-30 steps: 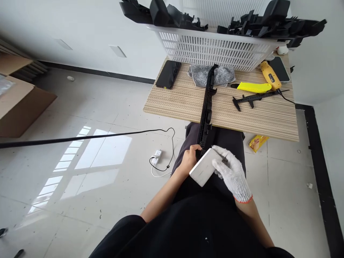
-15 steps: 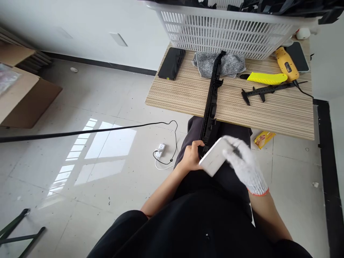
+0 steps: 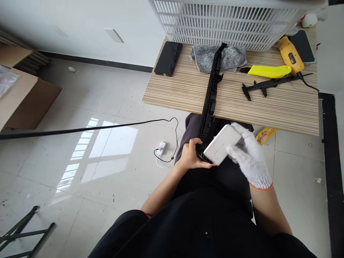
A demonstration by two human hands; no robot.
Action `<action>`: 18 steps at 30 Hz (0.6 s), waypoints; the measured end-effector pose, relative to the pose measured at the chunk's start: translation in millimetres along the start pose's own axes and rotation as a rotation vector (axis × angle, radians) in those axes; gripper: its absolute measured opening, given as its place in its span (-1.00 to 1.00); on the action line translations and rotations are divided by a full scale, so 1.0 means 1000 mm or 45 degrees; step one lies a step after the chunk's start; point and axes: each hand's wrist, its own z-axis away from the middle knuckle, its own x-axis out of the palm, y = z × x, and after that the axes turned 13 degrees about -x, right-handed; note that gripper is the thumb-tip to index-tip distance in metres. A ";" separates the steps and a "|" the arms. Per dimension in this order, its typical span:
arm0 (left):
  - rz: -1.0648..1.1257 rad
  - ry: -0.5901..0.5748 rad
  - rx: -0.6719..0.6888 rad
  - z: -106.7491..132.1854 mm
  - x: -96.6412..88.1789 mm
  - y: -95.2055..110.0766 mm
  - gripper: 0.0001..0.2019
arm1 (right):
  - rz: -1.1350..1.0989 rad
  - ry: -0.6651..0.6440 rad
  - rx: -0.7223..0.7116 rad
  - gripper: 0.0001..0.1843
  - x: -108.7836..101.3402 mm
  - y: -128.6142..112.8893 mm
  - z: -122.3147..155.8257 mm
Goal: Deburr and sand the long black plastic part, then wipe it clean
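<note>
A long, narrow black plastic trim part [image 3: 211, 96] slants from my lap up across the table's front edge, its far end over a grey cloth [image 3: 202, 57]. Its near end is gripped by my bare left hand [image 3: 191, 156], thumb and fingers around it. My right hand [image 3: 248, 154], in a white knit glove with an orange hem, pinches a flat white rectangular block [image 3: 222, 145] with rounded corners. The block is tilted over the near end of the part, close to my left fingers. Whether it touches the part, I cannot tell.
On the wooden table [image 3: 172, 95] lie a black phone [image 3: 168, 58], a yellow utility knife [image 3: 268, 71], black calipers [image 3: 268, 85] and a yellow corded tool [image 3: 291, 55]. A white slatted basket [image 3: 223, 27] stands behind. A power strip [image 3: 161, 148] and cable lie on the floor.
My right hand and the white block have shifted slightly up and right. My left hand still grips the black part. The view has tilted slightly, so the table sits higher.
</note>
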 end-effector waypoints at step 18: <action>-0.029 -0.001 0.012 -0.001 -0.002 0.006 -0.17 | 0.189 -0.267 0.056 -0.27 0.003 0.005 -0.005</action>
